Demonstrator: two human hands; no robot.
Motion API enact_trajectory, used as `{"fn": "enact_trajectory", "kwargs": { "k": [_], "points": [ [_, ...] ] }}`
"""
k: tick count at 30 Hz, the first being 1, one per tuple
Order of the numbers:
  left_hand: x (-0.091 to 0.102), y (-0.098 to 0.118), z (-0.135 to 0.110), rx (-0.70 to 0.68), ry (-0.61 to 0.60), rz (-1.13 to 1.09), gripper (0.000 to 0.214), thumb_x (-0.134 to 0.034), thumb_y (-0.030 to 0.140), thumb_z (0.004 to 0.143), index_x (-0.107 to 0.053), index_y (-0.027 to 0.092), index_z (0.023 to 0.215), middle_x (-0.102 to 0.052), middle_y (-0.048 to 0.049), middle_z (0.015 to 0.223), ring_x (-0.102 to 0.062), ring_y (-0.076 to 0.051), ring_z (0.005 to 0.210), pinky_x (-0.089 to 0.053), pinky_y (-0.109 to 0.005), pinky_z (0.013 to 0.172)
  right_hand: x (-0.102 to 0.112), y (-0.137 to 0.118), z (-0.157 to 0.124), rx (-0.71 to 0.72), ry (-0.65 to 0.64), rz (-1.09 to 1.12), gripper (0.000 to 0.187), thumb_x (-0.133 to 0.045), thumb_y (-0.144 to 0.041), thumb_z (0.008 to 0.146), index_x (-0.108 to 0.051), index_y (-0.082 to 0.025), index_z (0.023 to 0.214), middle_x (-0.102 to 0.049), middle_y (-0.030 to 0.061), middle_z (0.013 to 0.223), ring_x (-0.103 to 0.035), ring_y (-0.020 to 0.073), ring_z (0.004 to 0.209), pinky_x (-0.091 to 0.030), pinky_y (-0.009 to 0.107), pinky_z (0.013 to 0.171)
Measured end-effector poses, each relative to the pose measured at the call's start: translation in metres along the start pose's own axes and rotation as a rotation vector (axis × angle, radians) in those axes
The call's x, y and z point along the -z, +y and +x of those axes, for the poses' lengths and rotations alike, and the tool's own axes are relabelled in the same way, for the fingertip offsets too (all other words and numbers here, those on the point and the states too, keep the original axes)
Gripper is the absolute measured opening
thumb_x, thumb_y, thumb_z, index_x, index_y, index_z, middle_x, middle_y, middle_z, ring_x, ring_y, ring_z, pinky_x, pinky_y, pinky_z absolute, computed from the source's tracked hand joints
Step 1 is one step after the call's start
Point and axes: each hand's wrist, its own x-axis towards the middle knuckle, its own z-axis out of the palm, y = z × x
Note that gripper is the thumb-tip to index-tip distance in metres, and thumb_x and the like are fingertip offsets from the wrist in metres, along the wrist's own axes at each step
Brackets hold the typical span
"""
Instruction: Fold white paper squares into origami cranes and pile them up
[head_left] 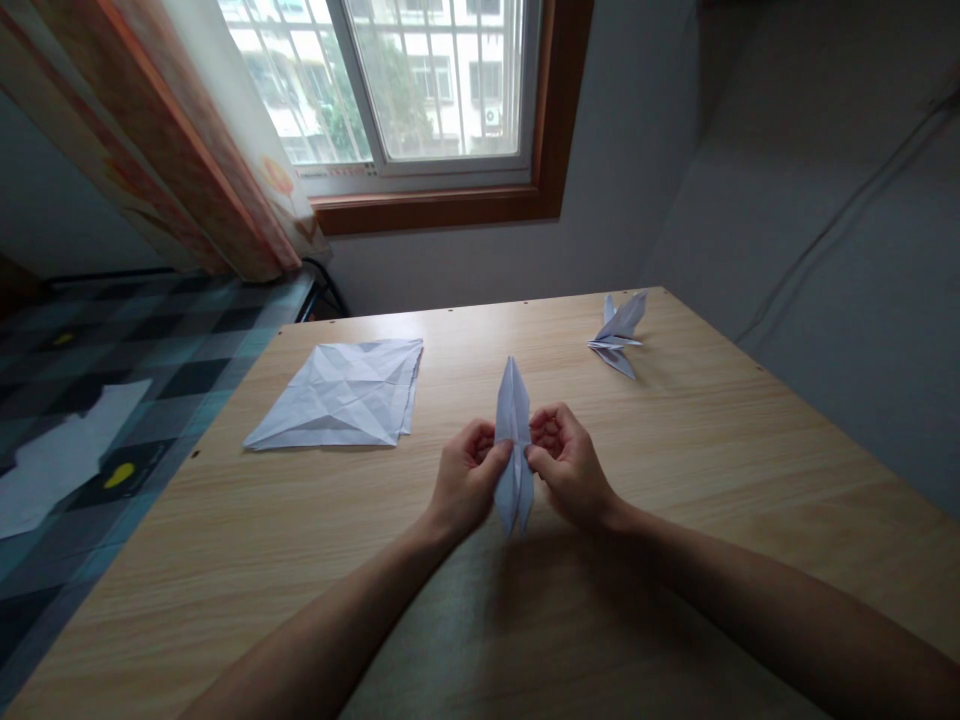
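Centrally over the pale wooden worktop [712,450], left hand [465,485] and right hand [571,465] pinch the narrow white folded-paper diamond [514,400] at its waist; probably light, flimsy, crease-prone.

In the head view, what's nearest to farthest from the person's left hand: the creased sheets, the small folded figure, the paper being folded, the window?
1. The paper being folded, pinched in the left hand itself.
2. The creased sheets, lying flat to its left.
3. The small folded figure, farther off to the right.
4. The window, up on the back wall.
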Motion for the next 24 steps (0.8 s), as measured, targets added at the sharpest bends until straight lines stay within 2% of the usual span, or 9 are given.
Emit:
{"fn": "enact_trajectory", "kwargs": {
  "k": [4, 8, 10, 14, 19, 21, 24],
  "points": [
    [0.005, -0.003, 0.001, -0.014, -0.009, 0.107, 0.025, -0.064, 0.041, 0.08, -0.063, 0.017, 0.074, -0.059, 0.0014, 0.064, -0.051, -0.013, 0.058, -0.041, -0.023, 0.055, -0.001, -0.001, -0.001, 0.004, -0.011, -0.099, 0.023, -0.066, -0.023, 0.076, -0.051, -0.022, 0.094, -0.06, -0.0019, 0.079, -0.056, 0.0126, 0.064, -0.046, 0.025, 0.057],
    [0.007, -0.003, 0.002, -0.031, -0.053, 0.106, 0.036, -0.061, 0.05, 0.083, -0.063, 0.016, 0.073, -0.058, 0.0005, 0.065, -0.051, -0.013, 0.06, -0.041, -0.023, 0.057, 0.0, -0.001, -0.002, 0.035, -0.011, -0.223, 0.02, -0.07, -0.026, 0.076, -0.053, -0.022, 0.087, -0.055, -0.0045, 0.069, -0.052, 0.0108, 0.057, -0.041, 0.023, 0.053],
    [0.007, -0.003, 0.003, -0.016, -0.069, 0.06, 0.033, -0.066, 0.048, 0.08, -0.065, 0.016, 0.08, -0.061, 0.0002, 0.07, -0.053, -0.013, 0.062, -0.041, -0.023, 0.058, 0.0, 0.003, 0.0, 0.017, 0.01, -0.183, 0.025, -0.073, -0.03, 0.075, -0.052, -0.022, 0.086, -0.054, -0.0053, 0.069, -0.051, 0.0102, 0.056, -0.04, 0.023, 0.051],
    [0.006, -0.005, 0.005, 0.027, -0.043, -0.04, 0.032, -0.07, 0.046, 0.077, -0.062, 0.015, 0.082, -0.057, 0.0035, 0.062, -0.048, -0.01, 0.054, -0.036, -0.021, 0.052, 0.003, 0.012, 0.006, -0.102, 0.097, 0.034, 0.043, -0.082, -0.035, 0.065, -0.052, -0.023, 0.095, -0.058, -0.0048, 0.079, -0.053, 0.0093, 0.058, -0.044, 0.023, 0.053],
    [0.007, -0.004, 0.006, 0.058, -0.074, -0.084, 0.035, -0.072, 0.046, 0.076, -0.062, 0.014, 0.083, -0.062, 0.001, 0.065, -0.055, -0.012, 0.056, -0.042, -0.023, 0.054, 0.004, 0.011, 0.01, -0.179, -0.029, 0.126, 0.031, -0.08, -0.04, 0.068, -0.062, -0.018, 0.079, -0.062, -0.0018, 0.065, -0.054, 0.0108, 0.053, -0.041, 0.023, 0.047],
    [0.007, -0.002, 0.006, 0.073, -0.08, -0.123, 0.036, -0.074, 0.045, 0.074, -0.061, 0.014, 0.086, -0.063, 0.0008, 0.066, -0.058, -0.013, 0.058, -0.044, -0.024, 0.056, 0.004, 0.01, 0.011, -0.181, -0.022, 0.144, 0.03, -0.08, -0.041, 0.068, -0.063, -0.017, 0.074, -0.061, -0.002, 0.06, -0.051, 0.0102, 0.048, -0.038, 0.023, 0.044],
    [0.008, -0.003, 0.006, 0.082, -0.065, -0.118, 0.038, -0.079, 0.04, 0.069, -0.061, 0.015, 0.091, -0.057, 0.0049, 0.06, -0.054, -0.01, 0.053, -0.04, -0.021, 0.053, 0.006, 0.009, 0.014, -0.176, 0.025, 0.17, 0.031, -0.081, -0.041, 0.067, -0.063, -0.017, 0.072, -0.06, -0.003, 0.056, -0.048, 0.0086, 0.043, -0.035, 0.022, 0.04]
  ]
}}
